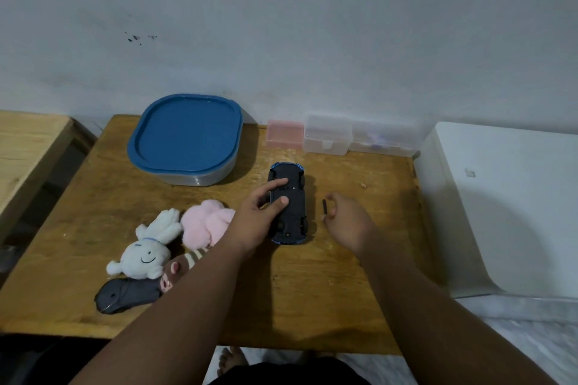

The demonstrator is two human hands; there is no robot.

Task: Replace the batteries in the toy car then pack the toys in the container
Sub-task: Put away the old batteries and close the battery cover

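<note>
Right now the car [289, 203] lies upside down in the middle of the table [312, 284], belly up, most likely so the battery spot can be reached. The left hand [256, 222] rests on the car with its fingers spread on the belly, pressing it down so it will not roll; it is not wrapped around it. Just right of the car, the right hand [345, 222] pinches a small dark piece [325, 207] between thumb and finger. It may be the battery cover or a tool; it is too small to tell. Behind the car and to its left sits the container [187, 141], with its blue lid on. Left of the car lie the soft toys [175, 244], waiting to be packed. Behind the car, by the wall, stand small clear boxes [328, 137].
</note>
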